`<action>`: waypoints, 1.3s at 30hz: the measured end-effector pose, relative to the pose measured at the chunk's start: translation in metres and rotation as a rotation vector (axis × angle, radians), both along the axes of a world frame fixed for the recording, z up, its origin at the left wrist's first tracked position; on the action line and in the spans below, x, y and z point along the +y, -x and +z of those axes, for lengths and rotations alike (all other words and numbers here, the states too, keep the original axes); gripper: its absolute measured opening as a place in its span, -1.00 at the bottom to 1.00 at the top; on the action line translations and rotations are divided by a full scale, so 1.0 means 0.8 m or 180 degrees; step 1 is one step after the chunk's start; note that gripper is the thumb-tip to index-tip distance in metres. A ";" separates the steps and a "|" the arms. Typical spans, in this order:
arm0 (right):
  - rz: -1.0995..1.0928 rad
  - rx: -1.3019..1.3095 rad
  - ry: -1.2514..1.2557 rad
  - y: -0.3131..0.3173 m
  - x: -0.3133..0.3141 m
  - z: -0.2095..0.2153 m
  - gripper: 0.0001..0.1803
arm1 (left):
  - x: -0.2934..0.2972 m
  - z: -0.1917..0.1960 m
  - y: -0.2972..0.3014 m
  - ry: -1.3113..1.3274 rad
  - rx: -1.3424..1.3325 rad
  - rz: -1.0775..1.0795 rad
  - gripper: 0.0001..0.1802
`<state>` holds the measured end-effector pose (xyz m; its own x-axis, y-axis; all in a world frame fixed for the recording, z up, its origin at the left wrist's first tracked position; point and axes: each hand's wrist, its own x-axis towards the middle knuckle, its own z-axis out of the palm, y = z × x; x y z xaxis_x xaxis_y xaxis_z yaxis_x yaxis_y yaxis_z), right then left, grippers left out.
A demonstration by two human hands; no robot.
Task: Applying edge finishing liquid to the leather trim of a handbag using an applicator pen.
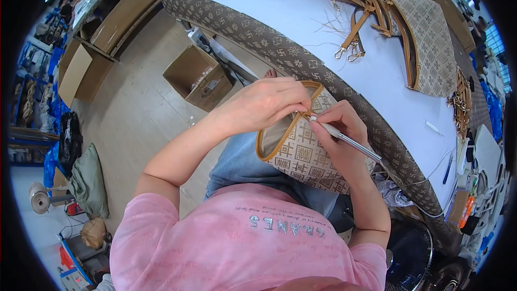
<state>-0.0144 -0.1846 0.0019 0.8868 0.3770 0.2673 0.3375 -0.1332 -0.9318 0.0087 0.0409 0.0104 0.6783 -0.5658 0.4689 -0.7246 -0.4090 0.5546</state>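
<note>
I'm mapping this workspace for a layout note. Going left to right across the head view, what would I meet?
Grey-green sack on the floor → open cardboard box → left hand on the patterned bag's rim → right hand holding a slim metal tool → finished patterned bag on the table.

Bag point(301, 153) on lap before table point(377, 75); cardboard box point(198, 77) on floor, left.
</note>
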 end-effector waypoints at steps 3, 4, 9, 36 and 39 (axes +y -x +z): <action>0.0032 -0.0152 0.0015 -0.002 -0.002 -0.006 -0.81 | -0.001 0.000 0.001 0.0016 0.0004 0.0020 -0.90; 0.0029 -0.0153 0.0013 -0.002 -0.002 -0.006 -0.81 | -0.001 0.000 0.001 0.0014 0.0003 0.0016 -0.90; 0.0040 -0.0204 -0.0018 -0.002 -0.001 -0.007 -0.81 | -0.002 0.000 0.001 0.0010 0.0004 0.0023 -0.90; -0.1249 -0.1073 -0.1788 -0.019 -0.050 0.004 -0.93 | 0.082 -0.108 -0.023 -0.1535 -0.1450 0.0024 -0.73; -0.2111 -0.1600 -0.2365 -0.026 -0.105 0.038 -0.90 | 0.081 -0.067 -0.064 -0.1960 -0.0245 -0.0327 -0.62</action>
